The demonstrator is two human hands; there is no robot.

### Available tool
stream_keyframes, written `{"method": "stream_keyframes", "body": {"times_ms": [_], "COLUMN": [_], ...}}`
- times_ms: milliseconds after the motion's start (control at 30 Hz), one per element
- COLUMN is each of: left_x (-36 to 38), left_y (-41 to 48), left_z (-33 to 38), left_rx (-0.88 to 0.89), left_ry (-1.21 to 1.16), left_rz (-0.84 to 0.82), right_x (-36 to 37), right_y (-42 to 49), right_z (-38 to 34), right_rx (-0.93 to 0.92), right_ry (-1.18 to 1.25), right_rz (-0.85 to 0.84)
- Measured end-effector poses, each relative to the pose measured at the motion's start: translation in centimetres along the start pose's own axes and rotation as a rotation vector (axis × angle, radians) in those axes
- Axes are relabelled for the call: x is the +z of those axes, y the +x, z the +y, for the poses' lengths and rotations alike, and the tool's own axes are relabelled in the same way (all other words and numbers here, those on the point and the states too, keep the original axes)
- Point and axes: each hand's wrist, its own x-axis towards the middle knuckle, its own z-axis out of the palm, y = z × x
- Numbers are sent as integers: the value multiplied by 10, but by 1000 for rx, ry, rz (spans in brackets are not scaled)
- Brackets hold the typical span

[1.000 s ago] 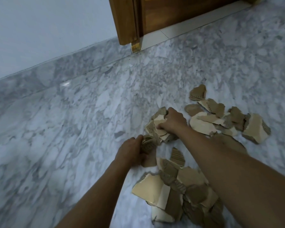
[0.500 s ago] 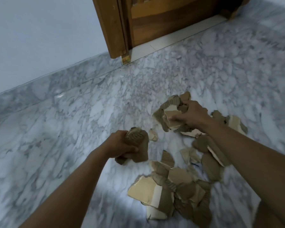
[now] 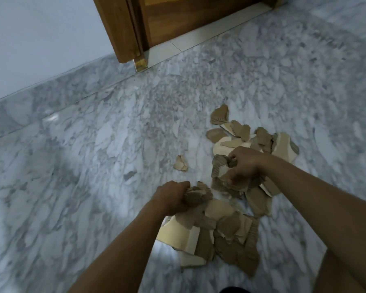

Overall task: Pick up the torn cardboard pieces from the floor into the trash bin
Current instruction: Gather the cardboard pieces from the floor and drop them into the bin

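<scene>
Cardboard pieces (image 3: 230,235) litter grey marble floor (image 3: 93,166) near wooden door (image 3: 178,20).

Tan and brown cardboard pieces (image 3: 230,233) lie on grey-veined white marble floor (image 3: 82,176) by a brown door (image 3: 178,17).

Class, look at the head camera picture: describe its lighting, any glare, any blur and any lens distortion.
Head view: dim, bluish light; a small bright glare patch on the marble floor at left; motion blur smears the floor towards the right and bottom edges, while the left hand, right hand and cardboard pieces stay fairly sharp; wide-angle distortion tilts the wooden door and bends the wall line.
</scene>
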Motion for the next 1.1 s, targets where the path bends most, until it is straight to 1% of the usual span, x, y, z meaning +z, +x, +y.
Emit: {"method": "stream_keyframes", "body": {"times_ms": [133, 200, 300, 367, 433, 500, 567, 600, 667, 767, 833, 867, 900, 1000, 1067, 1100], "left_x": [-21, -40, -74, -89, -93, -95, -102, -107, -116, -114, -96, -82, -65, -16, 5, 9], "left_y": [0, -2, 2, 9, 17, 25, 28, 28, 22, 6, -5, -10, -16, -29, -34, -35], "left_z": [-18, -27, -37, -38, -32, -26, -24, -24, -25, -17, -11, -10, -9, -18, -25, -28], "left_rx": [-49, -67, -58, -32, -22, -35, -76, -96, -110, -118, -115, -117, -115, -113, -103, -99], "left_ry": [-231, -277, -282, -243, -161, -133, -152, -161, -137, -6, 15, 21, 48, 132, 106, 78], "left_rz": [-52, -41, -7, -48, -79, -44, 8, 3, -97, -329, -410, -418, -393, -177, -47, -15], "right_x": [2, -2, -7, -8, -7, -3, 1, 4, 8, 17, 26, 33, 41, 70, 85, 87], "right_y": [-6, -8, -12, -15, -18, -22, -23, -24, -28, -32, -34, -33, -32, -28, -24, -24], "right_z": [13, 17, 24, 24, 22, 19, 19, 20, 22, 13, -4, -13, -21, -40, -44, -42], "right_rx": [-45, -43, -42, -54, -87, -129, -150, -148, -131, -123, -142, -150, -155, -119, -102, -99], "right_ry": [145, 191, 213, 167, 141, 138, 117, 112, 92, 60, 103, 115, 113, 65, 33, 25], "right_rz": [104, 121, 116, 83, 14, -45, -72, -76, -70, -93, -137, -164, -185, -206, -190, -187]}}
